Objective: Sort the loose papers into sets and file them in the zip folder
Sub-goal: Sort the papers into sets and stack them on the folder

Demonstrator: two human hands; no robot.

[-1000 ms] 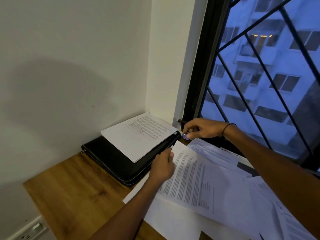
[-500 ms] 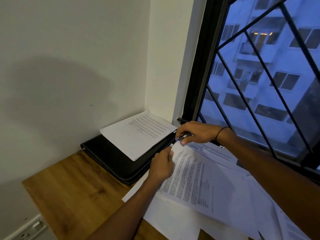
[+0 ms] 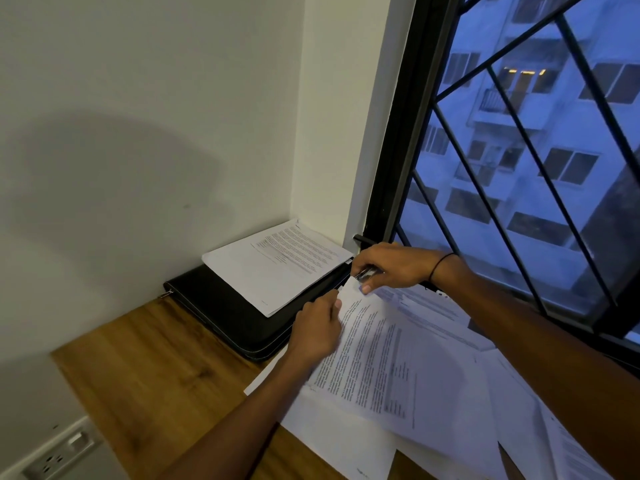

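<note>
Both hands work the far corner of one printed set (image 3: pixel 374 358): the left hand (image 3: pixel 317 332) pinches its edge, and the right hand (image 3: pixel 388 268) curls round a small shiny clip or stapler (image 3: pixel 365 274) pressed onto that corner. The set lies on loose papers (image 3: pixel 450 403) spread right and near over the wooden desk (image 3: pixel 145 368). Just left, the closed black zip folder (image 3: pixel 221 306) sits against the wall with a finished stack (image 3: pixel 277 261) on its lid.

Risks, as I judge them: sheets may slide out of line before the fastener bites, or a stray page underneath gets caught. The stack must come off before the folder opens.

Dim light blurs the tool's type. Print is unreadable, and the papers run off the right and near edges.
</note>
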